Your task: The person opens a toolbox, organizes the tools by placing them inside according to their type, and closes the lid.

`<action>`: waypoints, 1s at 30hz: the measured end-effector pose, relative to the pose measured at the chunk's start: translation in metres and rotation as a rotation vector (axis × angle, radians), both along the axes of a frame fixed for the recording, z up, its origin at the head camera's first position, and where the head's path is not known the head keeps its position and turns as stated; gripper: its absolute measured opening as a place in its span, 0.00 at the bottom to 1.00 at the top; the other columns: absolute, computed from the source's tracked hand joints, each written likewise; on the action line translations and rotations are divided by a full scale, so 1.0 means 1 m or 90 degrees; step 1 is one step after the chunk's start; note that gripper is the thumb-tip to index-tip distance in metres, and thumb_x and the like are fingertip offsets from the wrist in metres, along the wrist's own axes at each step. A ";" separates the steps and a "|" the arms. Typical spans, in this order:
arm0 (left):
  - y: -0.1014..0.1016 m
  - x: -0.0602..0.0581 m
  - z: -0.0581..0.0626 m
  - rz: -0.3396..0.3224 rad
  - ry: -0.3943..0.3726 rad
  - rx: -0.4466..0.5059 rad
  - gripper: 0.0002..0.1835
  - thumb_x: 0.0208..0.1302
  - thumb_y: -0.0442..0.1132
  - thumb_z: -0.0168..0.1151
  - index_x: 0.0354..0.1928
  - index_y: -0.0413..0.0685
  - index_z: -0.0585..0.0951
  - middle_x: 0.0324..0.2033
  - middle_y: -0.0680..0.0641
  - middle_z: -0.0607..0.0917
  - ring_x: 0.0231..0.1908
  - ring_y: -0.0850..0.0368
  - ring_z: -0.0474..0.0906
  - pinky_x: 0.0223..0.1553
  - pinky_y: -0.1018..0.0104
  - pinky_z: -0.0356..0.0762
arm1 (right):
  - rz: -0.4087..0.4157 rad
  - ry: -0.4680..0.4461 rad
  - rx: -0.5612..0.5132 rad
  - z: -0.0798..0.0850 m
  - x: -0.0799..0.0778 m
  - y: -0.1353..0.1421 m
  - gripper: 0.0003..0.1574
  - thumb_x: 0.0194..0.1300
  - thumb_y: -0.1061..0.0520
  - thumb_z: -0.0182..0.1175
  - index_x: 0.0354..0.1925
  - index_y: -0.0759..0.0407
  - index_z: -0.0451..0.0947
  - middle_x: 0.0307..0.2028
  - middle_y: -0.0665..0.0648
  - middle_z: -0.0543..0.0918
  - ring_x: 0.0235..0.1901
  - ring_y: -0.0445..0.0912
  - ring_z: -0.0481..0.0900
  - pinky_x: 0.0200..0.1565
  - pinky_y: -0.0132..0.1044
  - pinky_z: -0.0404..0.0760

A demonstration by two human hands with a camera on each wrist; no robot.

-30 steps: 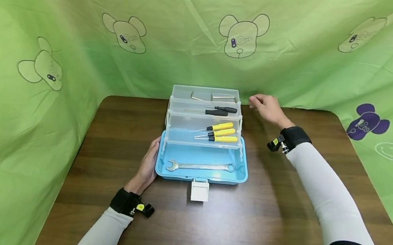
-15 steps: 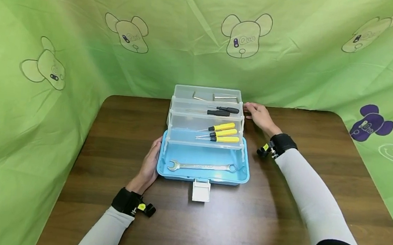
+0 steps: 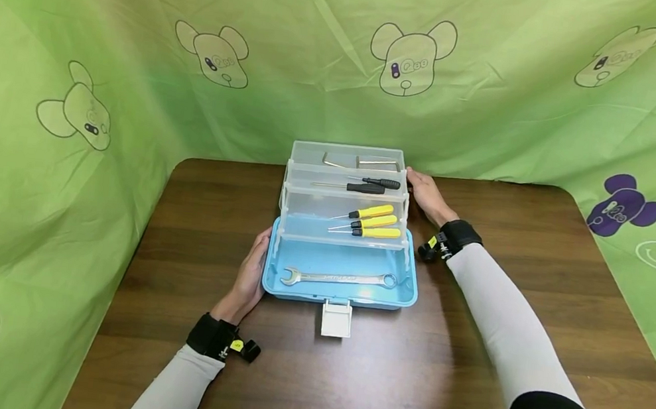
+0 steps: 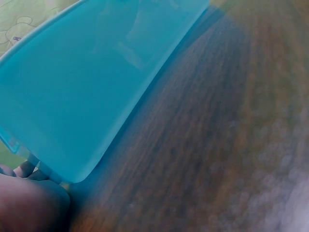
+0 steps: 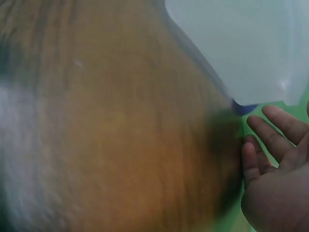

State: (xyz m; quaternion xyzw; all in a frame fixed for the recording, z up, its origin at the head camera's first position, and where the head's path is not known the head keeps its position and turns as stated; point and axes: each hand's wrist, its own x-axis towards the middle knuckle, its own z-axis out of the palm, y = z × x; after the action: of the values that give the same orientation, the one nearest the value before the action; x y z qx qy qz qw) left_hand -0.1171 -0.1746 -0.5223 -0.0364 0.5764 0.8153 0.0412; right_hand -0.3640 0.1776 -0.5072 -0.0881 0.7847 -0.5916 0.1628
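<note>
A blue toolbox stands unfolded on the table, its clear tiered trays spread toward the back. A silver combination wrench lies in its base. On the trays are yellow-handled screwdrivers, black-handled screwdrivers and hex keys. My left hand rests along the left wall of the base, fingers fairly straight. My right hand is at the back right corner by the lid; in the right wrist view its fingers are spread and relaxed, nearly touching the whitish clear plastic.
A white latch hangs off the toolbox front. The brown wooden table extends to both sides and in front. A green printed cloth hangs close behind the toolbox and along the sides.
My right hand has moved left and slightly down to the lid's back right corner. The left hand and the tools keep their places; the view has shifted slightly.
</note>
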 end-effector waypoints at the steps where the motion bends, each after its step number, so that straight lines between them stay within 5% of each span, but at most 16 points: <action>1: 0.000 0.000 0.000 -0.001 0.001 0.001 0.29 0.89 0.47 0.29 0.83 0.42 0.52 0.81 0.42 0.56 0.81 0.51 0.48 0.82 0.51 0.44 | 0.005 0.000 0.000 -0.001 0.000 -0.001 0.41 0.88 0.39 0.33 0.80 0.65 0.62 0.76 0.69 0.68 0.76 0.59 0.64 0.77 0.51 0.61; 10: 0.000 0.000 -0.001 -0.007 0.008 -0.002 0.30 0.89 0.47 0.28 0.83 0.41 0.51 0.82 0.41 0.55 0.81 0.51 0.48 0.82 0.51 0.44 | 0.004 -0.011 -0.033 -0.005 0.000 -0.007 0.44 0.86 0.34 0.32 0.80 0.63 0.62 0.74 0.69 0.70 0.74 0.57 0.68 0.76 0.49 0.64; 19: 0.000 0.000 0.000 -0.012 0.015 -0.009 0.31 0.89 0.50 0.28 0.84 0.43 0.50 0.82 0.42 0.54 0.82 0.50 0.47 0.82 0.50 0.43 | -0.020 -0.037 -0.081 -0.001 0.002 -0.015 0.44 0.86 0.34 0.33 0.79 0.65 0.63 0.67 0.63 0.75 0.62 0.44 0.76 0.73 0.44 0.69; 30: 0.004 0.004 0.001 0.000 0.011 -0.029 0.33 0.89 0.54 0.27 0.84 0.43 0.50 0.83 0.41 0.52 0.83 0.47 0.45 0.82 0.49 0.43 | -0.016 -0.112 -0.169 0.002 -0.001 -0.016 0.46 0.86 0.34 0.33 0.82 0.63 0.56 0.78 0.67 0.63 0.77 0.56 0.62 0.77 0.47 0.63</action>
State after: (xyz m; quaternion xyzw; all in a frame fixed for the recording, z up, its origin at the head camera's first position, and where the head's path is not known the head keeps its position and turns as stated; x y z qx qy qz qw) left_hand -0.1134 -0.1702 -0.5212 -0.0303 0.5952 0.8022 0.0356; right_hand -0.3651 0.1612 -0.5048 -0.0465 0.6832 -0.6977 0.2104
